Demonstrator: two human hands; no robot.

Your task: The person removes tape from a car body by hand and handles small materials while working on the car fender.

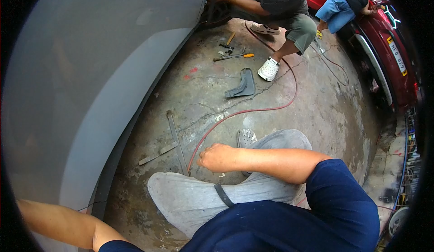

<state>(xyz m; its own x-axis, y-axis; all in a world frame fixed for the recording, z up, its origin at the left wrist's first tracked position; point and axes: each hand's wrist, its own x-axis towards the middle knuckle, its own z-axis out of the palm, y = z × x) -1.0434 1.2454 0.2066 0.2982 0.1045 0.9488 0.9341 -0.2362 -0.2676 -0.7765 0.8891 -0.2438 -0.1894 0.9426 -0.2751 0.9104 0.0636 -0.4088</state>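
My right hand is closed, palm down, over my bent legs in grey trousers. Its curled fingers hide whatever may be inside them. On the left, my left forearm reaches along the grey car body, and its hand lies beyond the edge of the view. Near my right hand, flat metal bars lie joined or crossed on the concrete. A red hose curves past them, running close to my right hand.
A person in white clogs squats by the car's wheel. On the floor lie a dark mudguard-like part, a hammer and an orange-handled tool. Another person is beside a dark red car.
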